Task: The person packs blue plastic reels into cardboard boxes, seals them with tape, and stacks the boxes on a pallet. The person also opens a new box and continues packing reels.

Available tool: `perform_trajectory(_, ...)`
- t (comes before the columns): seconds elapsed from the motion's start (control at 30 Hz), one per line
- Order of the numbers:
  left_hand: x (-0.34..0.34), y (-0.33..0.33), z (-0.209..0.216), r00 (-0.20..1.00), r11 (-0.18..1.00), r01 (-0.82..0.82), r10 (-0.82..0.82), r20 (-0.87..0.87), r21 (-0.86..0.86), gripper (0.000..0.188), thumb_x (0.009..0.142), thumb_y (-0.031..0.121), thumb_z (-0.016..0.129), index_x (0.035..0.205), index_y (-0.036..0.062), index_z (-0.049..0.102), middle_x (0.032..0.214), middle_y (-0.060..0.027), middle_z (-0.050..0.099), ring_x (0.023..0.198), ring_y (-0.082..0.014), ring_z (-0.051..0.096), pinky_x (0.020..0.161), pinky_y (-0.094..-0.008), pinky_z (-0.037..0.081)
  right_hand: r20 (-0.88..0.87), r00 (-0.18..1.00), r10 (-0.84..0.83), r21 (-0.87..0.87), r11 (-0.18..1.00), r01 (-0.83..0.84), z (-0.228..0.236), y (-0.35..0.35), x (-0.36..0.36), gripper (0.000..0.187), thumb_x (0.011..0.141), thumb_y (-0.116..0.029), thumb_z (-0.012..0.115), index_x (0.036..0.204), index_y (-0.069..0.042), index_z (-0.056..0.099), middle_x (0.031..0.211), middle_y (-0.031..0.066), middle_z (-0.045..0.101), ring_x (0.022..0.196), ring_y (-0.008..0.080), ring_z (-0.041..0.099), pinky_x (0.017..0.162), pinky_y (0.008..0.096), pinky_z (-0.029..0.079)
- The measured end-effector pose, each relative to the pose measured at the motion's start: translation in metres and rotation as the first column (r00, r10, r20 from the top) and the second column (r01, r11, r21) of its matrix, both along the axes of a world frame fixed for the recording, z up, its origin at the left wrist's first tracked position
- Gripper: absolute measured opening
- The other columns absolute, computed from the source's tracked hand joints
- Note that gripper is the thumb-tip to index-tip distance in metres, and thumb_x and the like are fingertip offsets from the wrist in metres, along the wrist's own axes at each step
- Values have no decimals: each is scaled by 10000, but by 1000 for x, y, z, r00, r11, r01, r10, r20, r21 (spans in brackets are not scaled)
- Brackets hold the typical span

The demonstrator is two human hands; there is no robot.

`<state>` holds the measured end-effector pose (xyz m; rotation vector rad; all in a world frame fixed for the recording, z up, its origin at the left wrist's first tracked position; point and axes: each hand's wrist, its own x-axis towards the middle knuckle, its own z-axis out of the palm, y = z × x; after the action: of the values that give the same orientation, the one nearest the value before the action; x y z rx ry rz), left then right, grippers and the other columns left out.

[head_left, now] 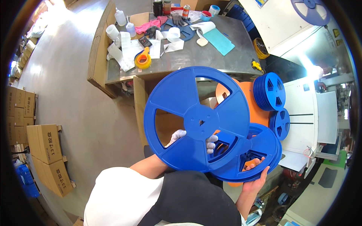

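Grey metal tops the broad bench, which lies beyond a large, round blue plastic reel held before the body. Partly behind that reel is a stack of similar blue reels. The white-gloved left hand grips the large reel through its windows; the right hand clasps the stack's rim.

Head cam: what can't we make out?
All in head view:
Left hand: palm hidden behind the large blue reel it holds.
Right hand: partly hidden by the reel stack.
Reel stack: count unclear, overlapped by the large reel.
Upper-right reel: cut off by top edge.
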<state>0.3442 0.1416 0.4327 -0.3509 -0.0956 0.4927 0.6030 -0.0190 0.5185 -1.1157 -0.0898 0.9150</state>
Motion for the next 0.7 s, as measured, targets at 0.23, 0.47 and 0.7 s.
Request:
perform_trajectory(0.23,16,14,-20,996,997,-42,47,72,-66,788,837,374,650,1463,-27,386,1441,-215,470,1263,-361,534,1096,-449,432,8,996,-86,46,995,86,-5,-17,15,551,1037,-442,447,1461,-93,393,1139,69,642,867,191,656,747,370,603)
perform_trajectory(0.47,11,32,-37,988,998,58,-61,138,26,925,535,272,770,1345,18,404,1132,-91,537,1074,-262,550,1017,-378,445,25,989,146,427,893,-143,-12,-59,47,574,1033,-394,484,1499,-83,359,1060,61,593,809,179,559,711,347,497)
perform_trajectory(0.7,-34,41,-31,970,938,-244,232,76,247,879,821,360,743,1489,7,293,1406,-212,468,1273,-380,501,1109,-473,417,-72,974,216,621,774,-125,-15,-73,61,539,1028,-364,508,1433,-25,397,1012,105,630,700,178,578,634,342,480)
